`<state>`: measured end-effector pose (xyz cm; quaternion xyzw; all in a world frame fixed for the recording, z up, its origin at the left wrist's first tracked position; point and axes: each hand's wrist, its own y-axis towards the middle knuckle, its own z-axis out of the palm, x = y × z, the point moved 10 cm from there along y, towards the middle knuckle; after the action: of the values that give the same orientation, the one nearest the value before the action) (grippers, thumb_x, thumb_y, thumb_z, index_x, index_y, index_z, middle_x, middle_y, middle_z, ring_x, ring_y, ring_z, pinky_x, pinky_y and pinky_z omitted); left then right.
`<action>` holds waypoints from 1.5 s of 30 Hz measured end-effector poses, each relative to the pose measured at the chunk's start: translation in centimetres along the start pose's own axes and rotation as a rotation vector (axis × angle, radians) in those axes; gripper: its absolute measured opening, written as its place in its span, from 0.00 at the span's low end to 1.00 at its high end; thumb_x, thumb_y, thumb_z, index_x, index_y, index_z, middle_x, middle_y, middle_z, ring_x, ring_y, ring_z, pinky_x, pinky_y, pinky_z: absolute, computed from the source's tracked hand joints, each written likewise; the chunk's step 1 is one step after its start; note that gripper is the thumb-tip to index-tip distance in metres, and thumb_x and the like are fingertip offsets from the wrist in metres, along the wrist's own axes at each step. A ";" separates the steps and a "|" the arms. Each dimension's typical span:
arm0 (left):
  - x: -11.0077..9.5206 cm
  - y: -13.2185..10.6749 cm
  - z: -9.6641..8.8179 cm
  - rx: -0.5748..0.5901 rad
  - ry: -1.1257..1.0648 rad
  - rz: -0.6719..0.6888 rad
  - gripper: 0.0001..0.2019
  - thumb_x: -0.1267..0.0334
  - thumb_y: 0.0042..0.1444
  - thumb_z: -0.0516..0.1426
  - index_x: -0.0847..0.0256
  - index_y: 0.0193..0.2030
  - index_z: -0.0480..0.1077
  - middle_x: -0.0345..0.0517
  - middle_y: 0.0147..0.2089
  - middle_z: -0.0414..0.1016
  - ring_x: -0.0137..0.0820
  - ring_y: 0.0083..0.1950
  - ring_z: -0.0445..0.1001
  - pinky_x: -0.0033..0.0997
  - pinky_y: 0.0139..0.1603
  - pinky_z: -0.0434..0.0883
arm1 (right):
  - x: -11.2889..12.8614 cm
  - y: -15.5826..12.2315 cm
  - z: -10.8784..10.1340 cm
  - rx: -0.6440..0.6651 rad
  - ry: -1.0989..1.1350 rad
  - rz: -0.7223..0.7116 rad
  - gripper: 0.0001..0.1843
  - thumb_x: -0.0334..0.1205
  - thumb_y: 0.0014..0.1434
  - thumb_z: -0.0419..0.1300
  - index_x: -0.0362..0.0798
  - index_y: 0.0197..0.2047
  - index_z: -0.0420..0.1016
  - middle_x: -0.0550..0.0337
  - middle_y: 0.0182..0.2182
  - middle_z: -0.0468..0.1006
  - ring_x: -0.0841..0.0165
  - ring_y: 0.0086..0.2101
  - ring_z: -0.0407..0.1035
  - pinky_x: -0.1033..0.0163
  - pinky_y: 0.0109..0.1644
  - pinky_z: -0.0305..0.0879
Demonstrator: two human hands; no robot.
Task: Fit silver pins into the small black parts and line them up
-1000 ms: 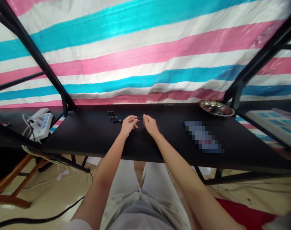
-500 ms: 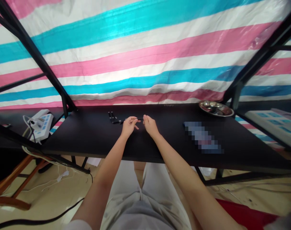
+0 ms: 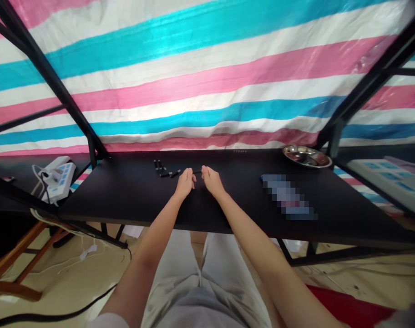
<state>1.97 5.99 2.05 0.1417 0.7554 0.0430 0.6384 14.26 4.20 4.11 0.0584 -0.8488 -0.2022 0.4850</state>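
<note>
Hung beyond the left grip (image 3: 185,183) and the right grip (image 3: 213,181): striped sheet (image 3: 207,59). Treat as backdrop only.

Spread beneath and around both grips: tabletop (image 3: 125,200), black. Work low over the stretch directly under the fingers, so as to lose nothing far in a drop.

Set well to the right of the right grip, farther from the body: metal plate (image 3: 292,156). Leave be.

Lying right of the right grip, nearer the body than the plate: blurred blue item (image 3: 289,197), too pixelated to name. Allow forearm room on that side.

Noted at centre: both grips near each other, a narrow gap between. Closed at the right grip, fingertips pinching one end of a slim dark piece (image 3: 198,172). Apparently closed at the left grip too, on the other end; exact contact partly hidden behind curled fingers. Hard to tell whether one piece or two meeting end to end.

For good handling: level both grips, line wrists up with the piece, pinch firmly, press evenly. Avoid any sideways twist; likely to slip, being so thin.

Scattered left of the left grip: small black pieces (image 3: 165,175), apparently four, pale at the ends, the nearest just beside the knuckles. Watch for brushing against them.
</note>
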 end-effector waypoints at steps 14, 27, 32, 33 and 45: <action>0.8 -0.1 0.2 0.015 -0.174 -0.209 0.26 0.43 0.56 0.46 0.61 0.17 0.58 0.39 0.13 0.60 0.22 0.12 0.59 0.23 0.14 0.52 | 0.5 -0.1 0.0 0.010 -0.018 -0.015 0.25 0.56 0.61 0.37 0.50 0.21 0.57 0.61 0.19 0.67 0.71 0.22 0.61 0.65 0.30 0.56; 2.9 -0.4 0.3 0.017 -0.238 -0.435 0.22 0.51 0.57 0.48 0.62 0.17 0.54 0.36 0.12 0.59 0.20 0.11 0.58 0.22 0.14 0.51 | 0.4 0.0 0.5 0.034 -0.115 -0.067 0.21 0.52 0.62 0.39 0.50 0.23 0.56 0.62 0.19 0.63 0.71 0.21 0.59 0.66 0.29 0.53; 3.0 -0.3 0.0 -0.010 -0.249 -0.448 0.20 0.53 0.57 0.48 0.62 0.18 0.55 0.35 0.12 0.58 0.20 0.11 0.58 0.21 0.14 0.51 | 0.2 0.2 0.8 0.096 -0.135 -0.059 0.18 0.50 0.62 0.39 0.51 0.27 0.57 0.62 0.22 0.64 0.69 0.23 0.59 0.65 0.30 0.54; 3.1 -0.3 0.0 -0.019 -0.252 -0.451 0.20 0.53 0.57 0.48 0.62 0.19 0.55 0.35 0.12 0.59 0.20 0.11 0.58 0.21 0.14 0.51 | 0.1 0.2 0.9 0.112 -0.125 -0.056 0.17 0.50 0.61 0.39 0.51 0.28 0.58 0.62 0.22 0.64 0.69 0.23 0.59 0.65 0.31 0.54; 2.6 0.1 -1.5 -0.133 -0.222 -0.354 0.20 0.53 0.57 0.48 0.61 0.19 0.53 0.35 0.12 0.59 0.21 0.10 0.58 0.21 0.12 0.49 | -0.5 0.3 1.6 0.217 0.129 -0.097 0.10 0.47 0.59 0.45 0.49 0.35 0.58 0.63 0.26 0.65 0.71 0.26 0.60 0.64 0.33 0.60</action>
<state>0.10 6.92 -0.13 -0.0317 0.6891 -0.0361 0.7231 13.17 5.11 3.14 0.1642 -0.8290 -0.1282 0.5190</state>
